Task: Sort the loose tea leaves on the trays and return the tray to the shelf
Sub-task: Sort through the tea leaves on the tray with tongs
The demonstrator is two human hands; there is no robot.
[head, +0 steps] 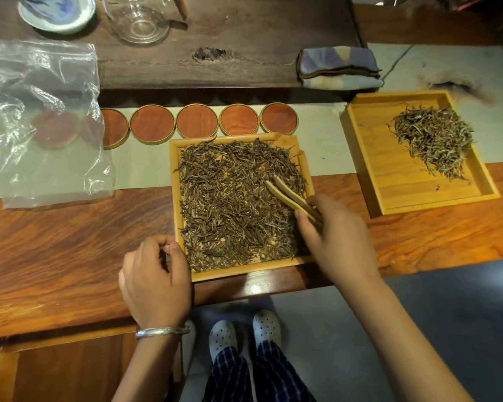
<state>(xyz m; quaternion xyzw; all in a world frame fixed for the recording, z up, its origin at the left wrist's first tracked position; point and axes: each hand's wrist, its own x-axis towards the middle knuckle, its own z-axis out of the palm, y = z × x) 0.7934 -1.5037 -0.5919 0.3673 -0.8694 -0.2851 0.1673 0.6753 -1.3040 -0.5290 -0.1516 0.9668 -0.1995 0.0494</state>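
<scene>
Tea leaves (233, 204) fill the near tray (173, 181); right hand (336, 236) pinches tongs (291, 195), left hand (156, 280) curls loosely at its rim.

Plenty of open tabletop (55, 250) left of the near tray (176, 198), so a hand slides in easy there. Behind that tray the row of coasters (196, 121) crowds the edge, and to its right there's only a narrow strip before the second tray (357, 158).

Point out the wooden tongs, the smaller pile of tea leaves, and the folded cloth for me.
Wooden tongs (292, 197): head view, on the two blades above the right hand.
Smaller pile of tea leaves (434, 139): head view, middle of the heap.
Folded blue-grey cloth (340, 66): head view, on its top face.
</scene>
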